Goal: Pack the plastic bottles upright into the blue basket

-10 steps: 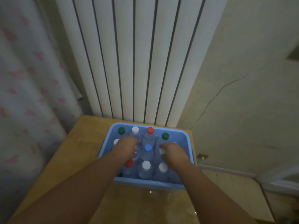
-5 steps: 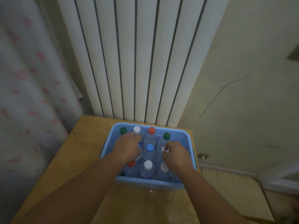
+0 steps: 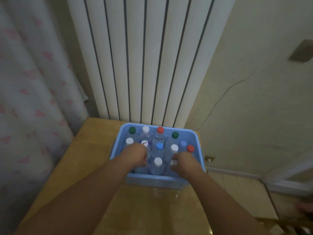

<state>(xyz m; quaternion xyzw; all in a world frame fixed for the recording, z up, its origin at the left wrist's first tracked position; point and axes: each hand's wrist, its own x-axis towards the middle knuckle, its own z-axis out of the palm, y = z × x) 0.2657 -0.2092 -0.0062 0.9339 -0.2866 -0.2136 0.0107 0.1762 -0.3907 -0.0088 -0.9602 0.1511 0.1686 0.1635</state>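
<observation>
Head view: a smooth, rectangular blue basket (image 3: 157, 181) of moulded plastic stands on the glossy wooden worktop (image 3: 94, 150), in front of a ribbed white radiator (image 3: 144, 56). Clear plastic bottles (image 3: 156, 168) stand upright inside it, packed close, with round green, white, red and blue caps. One white cap (image 3: 144, 142) bears dark print, too small to read. The left hand (image 3: 135, 156) dips among them with fingers curled; I cannot tell whether it grips anything. The right hand (image 3: 183, 162) curls round a white-capped bottle (image 3: 173, 162).

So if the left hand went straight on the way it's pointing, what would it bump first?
Probably the clear plastic bottle with the printed white cap, right ahead of the left hand; depth is unclear.
</observation>
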